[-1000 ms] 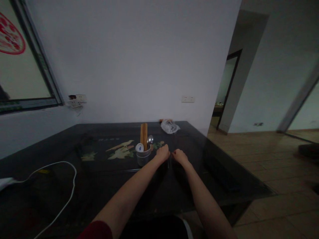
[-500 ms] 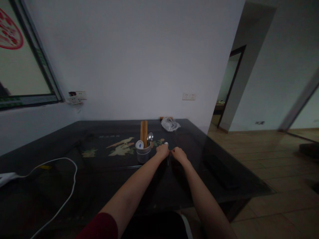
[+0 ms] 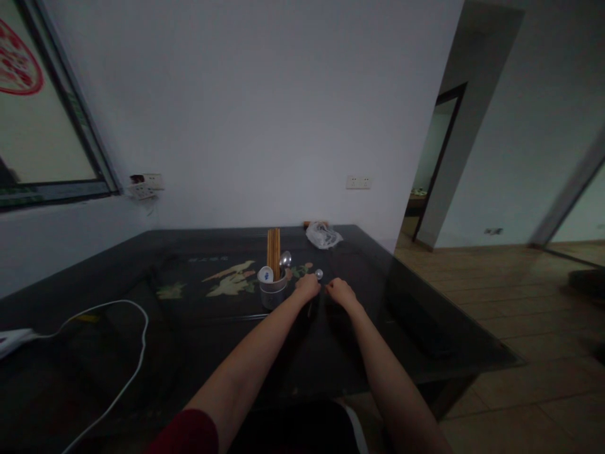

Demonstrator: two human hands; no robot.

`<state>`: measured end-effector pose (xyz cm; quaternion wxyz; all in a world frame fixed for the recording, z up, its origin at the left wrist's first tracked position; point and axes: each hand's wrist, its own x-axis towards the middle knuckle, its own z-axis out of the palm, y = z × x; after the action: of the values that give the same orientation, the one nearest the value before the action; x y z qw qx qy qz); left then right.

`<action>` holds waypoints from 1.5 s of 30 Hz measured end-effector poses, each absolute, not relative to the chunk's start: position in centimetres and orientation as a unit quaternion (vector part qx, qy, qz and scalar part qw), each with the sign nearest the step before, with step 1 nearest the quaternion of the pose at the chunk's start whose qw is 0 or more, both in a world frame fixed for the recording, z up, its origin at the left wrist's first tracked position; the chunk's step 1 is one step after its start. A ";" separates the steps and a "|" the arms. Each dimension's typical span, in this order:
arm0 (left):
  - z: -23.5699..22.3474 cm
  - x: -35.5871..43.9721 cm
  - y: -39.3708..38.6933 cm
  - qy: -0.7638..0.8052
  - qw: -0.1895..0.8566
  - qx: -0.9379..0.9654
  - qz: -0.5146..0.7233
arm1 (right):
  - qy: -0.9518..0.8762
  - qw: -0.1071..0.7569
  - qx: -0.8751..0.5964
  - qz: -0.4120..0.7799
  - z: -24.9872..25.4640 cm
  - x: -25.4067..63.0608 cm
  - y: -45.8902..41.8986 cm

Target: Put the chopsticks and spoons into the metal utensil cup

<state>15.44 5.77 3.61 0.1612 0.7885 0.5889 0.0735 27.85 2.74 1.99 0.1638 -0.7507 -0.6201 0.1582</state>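
Observation:
My left hand (image 3: 308, 286) is closed around a small metal spoon (image 3: 319, 274) over the black table. The round bowl shows beyond my fingers, and the thin handle sticks out below, slanting to the left. Just to its right, a small gap away, is my right hand (image 3: 341, 293) with fingers curled in; whatever it may hold is hidden. Left of my left hand stands a grey metal utensil holder (image 3: 273, 297). It contains wooden chopsticks (image 3: 273, 253), a larger metal spoon (image 3: 285, 259) and a white spoon with a blue mark (image 3: 265, 274).
A crumpled clear plastic bag (image 3: 323, 236) lies near the back edge by the wall. A white cable (image 3: 142, 340) curves across the table's left side from a white power strip (image 3: 14, 340). A dark flat object (image 3: 420, 325) rests on the right.
The small spoon has turned in my left hand, its bowl shifting right and its handle end left. My right hand has drawn slightly to the right, away from the left.

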 end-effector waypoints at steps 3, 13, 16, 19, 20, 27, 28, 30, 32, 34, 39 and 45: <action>3.4 15.5 5.4 0.584 0.160 0.789 0.103 | -0.618 0.168 -0.750 0.165 1.9 28.2 2.9; 6.5 13.2 -0.3 0.423 0.194 0.856 0.226 | -0.606 0.183 -0.752 0.183 1.7 29.8 3.2; 9.2 11.5 -2.1 0.343 0.272 0.860 0.261 | -0.608 0.184 -0.749 0.187 1.7 29.8 3.1; 12.2 9.9 -1.9 0.325 0.316 0.835 0.313 | -0.609 0.179 -0.748 0.192 1.8 29.6 3.1; 13.0 9.5 -1.4 0.330 0.327 0.820 0.334 | -0.609 0.177 -0.749 0.192 1.9 29.6 3.1; 15.7 5.3 3.2 0.342 0.355 0.753 0.436 | -0.610 0.177 -0.747 0.195 2.3 28.9 3.0; 15.7 4.5 3.6 0.343 0.352 0.747 0.448 | -0.614 0.184 -0.743 0.192 2.4 28.7 2.9; 15.8 2.9 4.1 0.348 0.362 0.727 0.468 | -0.632 0.227 -0.722 0.168 2.6 28.0 2.7; 15.9 1.6 4.2 0.362 0.389 0.699 0.478 | -0.659 0.306 -0.673 0.139 3.0 27.0 2.4; 16.1 0.7 4.1 0.377 0.416 0.675 0.479 | -0.682 0.389 -0.602 0.145 3.5 25.4 2.1; 16.7 -0.2 3.9 0.401 0.410 0.648 0.502 | -0.695 0.476 -0.451 0.294 4.2 21.1 1.7; 16.5 -0.5 4.5 0.419 0.339 0.664 0.519 | -0.689 0.446 -0.366 0.438 3.0 17.7 1.7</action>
<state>-0.54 4.54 16.51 0.3386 0.6641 0.4186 0.5188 17.74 1.70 2.96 0.4462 -0.3661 -0.6893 0.4378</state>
